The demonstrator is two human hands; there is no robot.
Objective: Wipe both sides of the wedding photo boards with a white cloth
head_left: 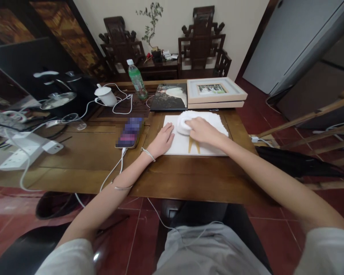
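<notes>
White cloth (182,124), one, bunched on the upper part of a white board (177,147) with a yellow mark (190,147), grasped in the curled fingers of the right hand (202,131); left hand (164,140), fingers extended and gripping nothing, laid flat at the board's left edge. Board set on a wooden table (183,179), with a phone (131,131) on a white cable to its left, and a dark picture (169,96) and a pale picture frame (236,91) just behind. Farther left on the table: a green-labelled bottle (137,80), upright, and a lidded white cup (106,96).
</notes>
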